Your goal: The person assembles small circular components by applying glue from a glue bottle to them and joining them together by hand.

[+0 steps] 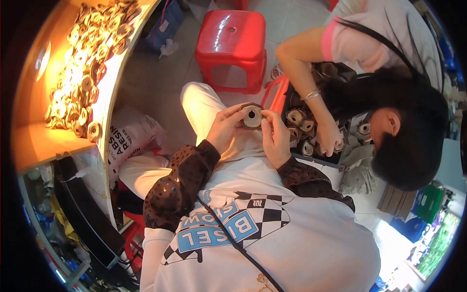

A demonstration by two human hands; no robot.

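Observation:
Between my two hands, above my lap, is a small many-sided part (253,124) with a beige face, a darker brown rim and a round dark hole in the middle. My left hand (226,127) grips its left side, the thumb lying over the face close to the hole. On the opposite edge, my right hand (276,138) pinches the part between thumb and fingers. Similar parts (306,125) lie in a dark bin (318,158) to the right, where another person's hand (330,137) reaches in among them.
A brightly lit wooden shelf (34,151) on the left bears a heap of similar parts (90,68). Ahead stands a red plastic stool (231,36). A co-worker (408,136) leans in closely from the right. A printed white sack (134,136) lies below the shelf.

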